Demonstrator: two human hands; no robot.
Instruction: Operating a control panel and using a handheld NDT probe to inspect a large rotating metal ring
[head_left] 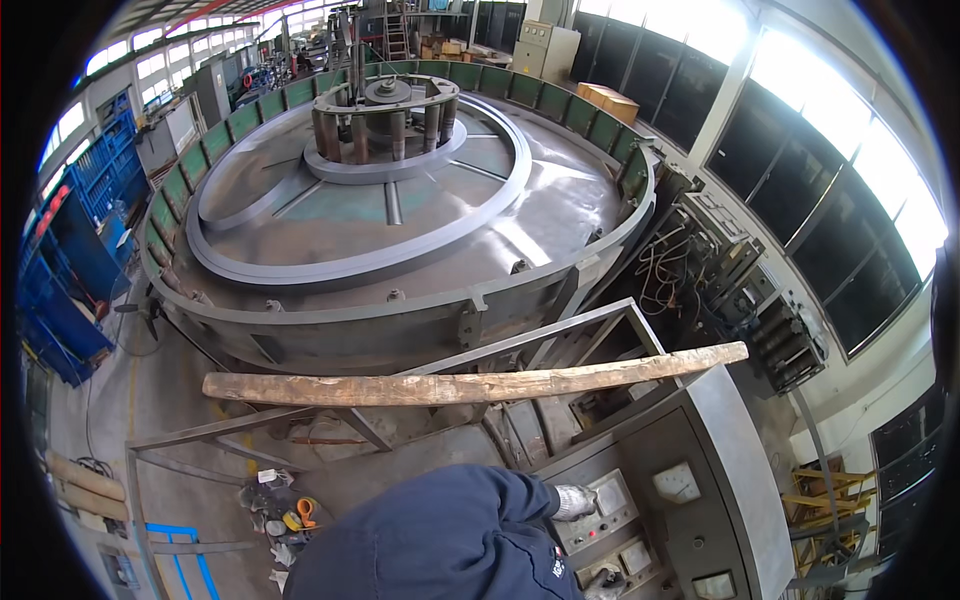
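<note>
My left hand [574, 502], in a whitish knit glove, reaches across from a dark blue sleeve to the sloping grey control panel [648, 462]. Its fingers look curled against the panel beside a pale framed gauge [611, 495]; what they hold, if anything, is hidden. Lower down, my right hand [604, 583] wears a glove with dark grey on it. It is at the panel near a second pale gauge [634, 556], partly cut off by the lower edge, so its grip cannot be made out. Small red buttons [592, 534] sit between the hands.
Beyond the panel, a long wooden beam [470, 388] lies across a metal railing [520, 338]. Behind it is a large round machine table [420, 225] with a grey ring and a green-sided rim [350, 325]. Gloves and an orange roll [306, 511] lie at lower left.
</note>
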